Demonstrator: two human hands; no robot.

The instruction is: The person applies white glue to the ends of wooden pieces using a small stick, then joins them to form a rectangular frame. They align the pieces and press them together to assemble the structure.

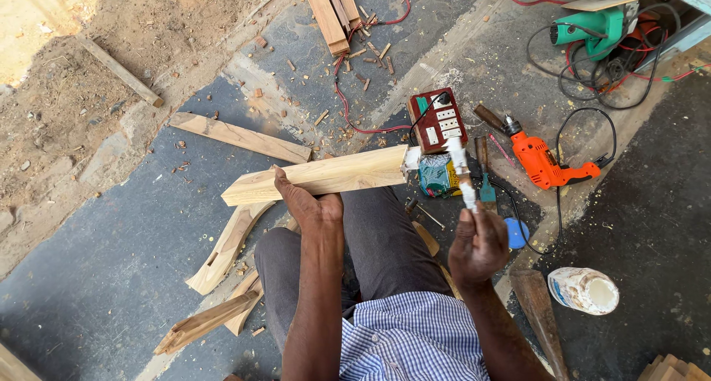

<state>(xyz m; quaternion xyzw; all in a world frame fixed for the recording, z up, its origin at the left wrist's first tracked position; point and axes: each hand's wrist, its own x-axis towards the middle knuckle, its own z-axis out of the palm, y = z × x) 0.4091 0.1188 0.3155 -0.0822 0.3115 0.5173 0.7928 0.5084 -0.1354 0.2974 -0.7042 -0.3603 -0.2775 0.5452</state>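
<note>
L hand [315, 207] grips wood beam [326, 175] on lap; R hand [478, 248] clamped on white-smeared stick [461, 175] w/ tip at beam end.

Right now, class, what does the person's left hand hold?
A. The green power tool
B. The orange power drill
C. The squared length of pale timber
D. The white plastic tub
C: the left hand grips the pale timber lying across the lap, while the orange drill lies untouched on the ground.

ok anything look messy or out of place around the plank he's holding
Yes. Wood chips and sawdust litter the floor beyond the plank in the left hand, and red and black cables lie tangled by the green power tool. The white jar lies tipped; nothing visibly spilled.
</note>
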